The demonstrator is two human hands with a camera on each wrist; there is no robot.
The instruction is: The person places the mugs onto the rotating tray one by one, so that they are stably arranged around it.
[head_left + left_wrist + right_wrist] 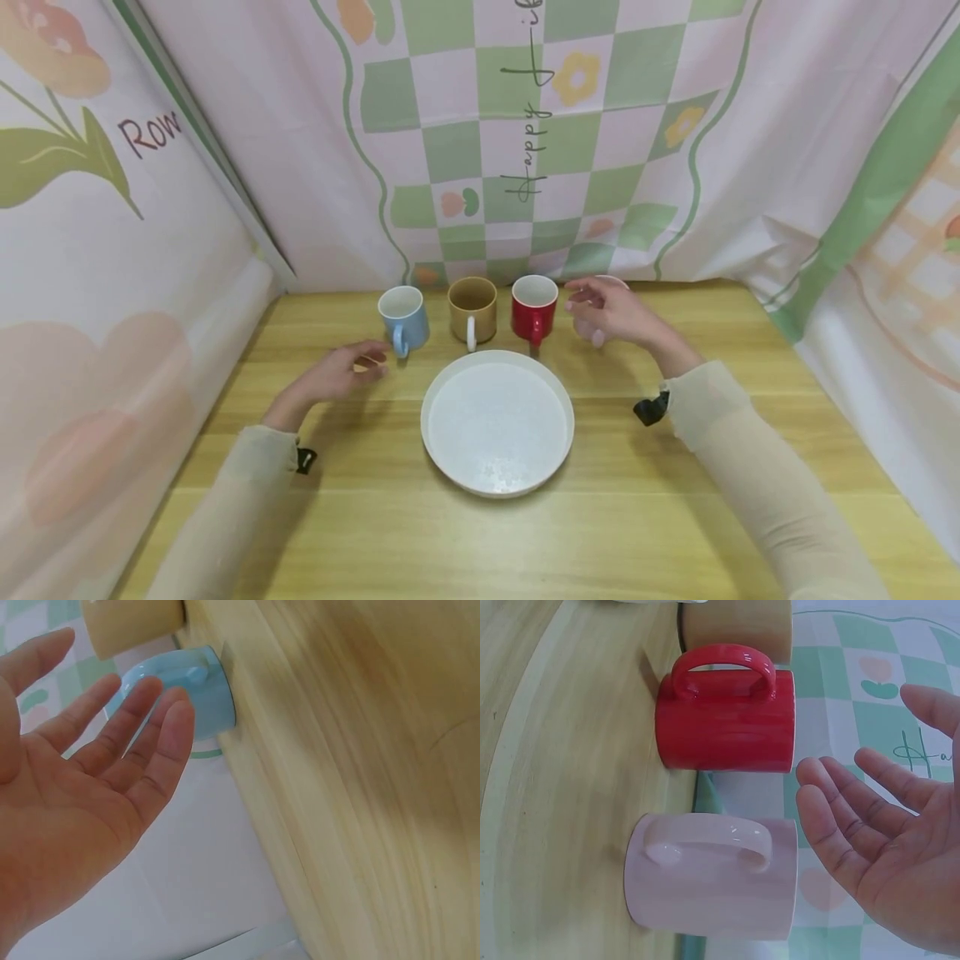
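On the yellow wooden table, a round light-blue mug stood near the loose, empty left hand, and a round pale-pink mug just below the loose, empty right hand. Between them stood 1 brown mug and 1 red mug.

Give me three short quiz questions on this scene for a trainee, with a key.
1. Which mug stands between the blue mug and the red mug?
2. True or false: the right grip is holding nothing.
3. How many mugs stand in the row beyond the white tray?

Key
1. The tan mug.
2. True; the right wrist view shows it apart from the mugs.
3. Four; the pink mug is partly hidden in the head view.
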